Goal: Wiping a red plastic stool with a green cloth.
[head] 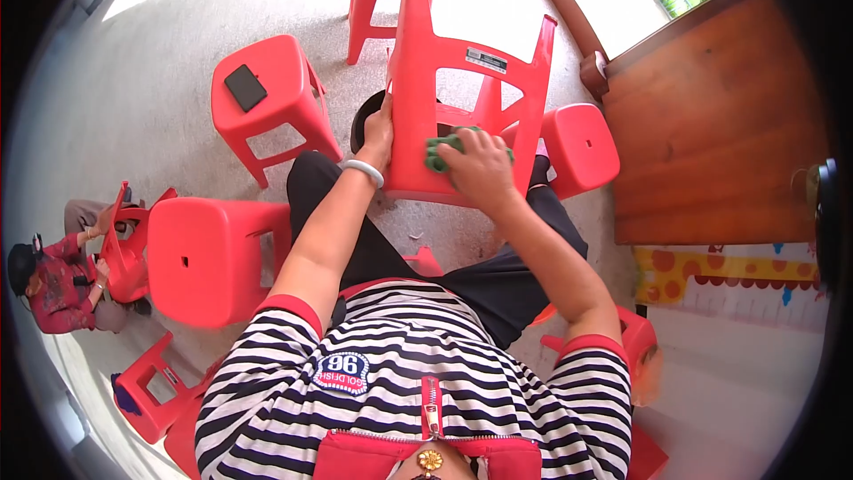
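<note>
A red plastic stool [413,93] is tipped over in front of me, its legs pointing away and a printed label on its cross rail. My left hand [378,137] grips the stool's left side, the fingers partly hidden behind it. In my right hand [481,163] is a bunched green cloth [443,150], pressed against the stool near its seat end. Part of a black basin [362,121] shows behind the stool, beside my left hand.
A red stool [230,103] at the left bears a black phone [245,88]. Other red stools [586,147] stand around me. A wooden door [713,127] is at the right. Far left, another person [63,280] sits handling a red stool [126,253].
</note>
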The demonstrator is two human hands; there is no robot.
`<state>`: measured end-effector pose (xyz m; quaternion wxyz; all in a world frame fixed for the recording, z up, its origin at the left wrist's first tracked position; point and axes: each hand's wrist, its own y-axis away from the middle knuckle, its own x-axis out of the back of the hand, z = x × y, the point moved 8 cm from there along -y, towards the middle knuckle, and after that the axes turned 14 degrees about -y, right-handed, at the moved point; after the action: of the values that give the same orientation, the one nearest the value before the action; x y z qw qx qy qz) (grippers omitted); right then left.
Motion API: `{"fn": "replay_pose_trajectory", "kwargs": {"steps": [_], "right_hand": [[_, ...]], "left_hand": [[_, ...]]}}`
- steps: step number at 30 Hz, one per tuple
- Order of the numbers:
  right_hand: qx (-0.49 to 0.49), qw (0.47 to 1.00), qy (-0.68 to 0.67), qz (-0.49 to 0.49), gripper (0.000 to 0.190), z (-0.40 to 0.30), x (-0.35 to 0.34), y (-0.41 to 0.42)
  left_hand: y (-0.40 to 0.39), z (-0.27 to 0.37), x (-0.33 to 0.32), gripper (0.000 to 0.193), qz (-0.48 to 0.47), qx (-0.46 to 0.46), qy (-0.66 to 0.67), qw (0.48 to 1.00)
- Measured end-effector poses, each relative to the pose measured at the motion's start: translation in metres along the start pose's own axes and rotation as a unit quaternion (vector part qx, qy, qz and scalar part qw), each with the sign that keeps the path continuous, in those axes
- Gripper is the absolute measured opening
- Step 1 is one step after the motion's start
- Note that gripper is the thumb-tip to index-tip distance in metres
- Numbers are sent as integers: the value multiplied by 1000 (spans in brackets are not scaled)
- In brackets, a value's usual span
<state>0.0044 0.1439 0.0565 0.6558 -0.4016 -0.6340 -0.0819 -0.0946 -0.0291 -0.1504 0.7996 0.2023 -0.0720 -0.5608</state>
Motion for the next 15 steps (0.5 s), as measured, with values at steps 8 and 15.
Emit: {"fn": "replay_pose_trajectory", "kwargs": {"steps": [8, 15], "right_hand": [[-22, 997, 59, -51, 29, 65, 47, 81], [-26, 999, 9, -18, 27, 27, 29, 42]], "left_hand": [[11, 9, -6, 71, -2, -3, 4, 1000], [-3, -5, 1, 71, 0, -13, -1, 1000]]}}
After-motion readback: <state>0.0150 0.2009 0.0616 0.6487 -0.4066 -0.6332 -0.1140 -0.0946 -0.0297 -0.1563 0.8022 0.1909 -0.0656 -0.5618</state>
